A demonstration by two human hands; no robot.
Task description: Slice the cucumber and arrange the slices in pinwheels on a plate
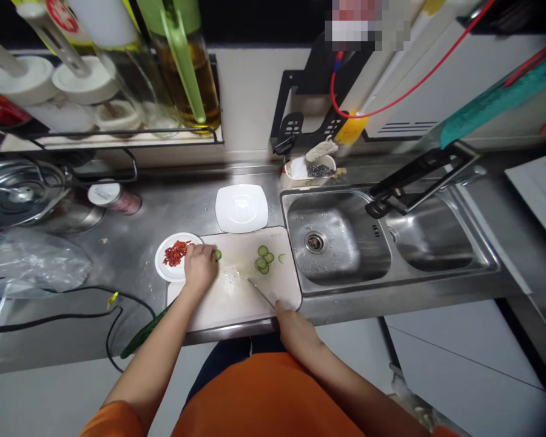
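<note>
My left hand (201, 266) is closed at the left of the white cutting board (222, 303), beside a plate of chopped red pieces. A green cucumber piece (218, 255) pokes out at its fingertips; the rest of it is hidden beneath the fingers. Close to the board's front edge, my right hand (296, 331) grips a knife (261, 294) by its handle, the blade pointing up and left over the board. Several cucumber slices (264, 258) lie on the right half of the board. Partly behind my left forearm rests a long dark green cucumber (145, 332).
A white plate (177, 240) holds the red pieces; a square white plate (241, 208) sits behind the board. On the right is a steel double sink (341, 243) with a black faucet (418, 176). Cables (73, 315) and a plastic bag (31, 261) occupy the left counter.
</note>
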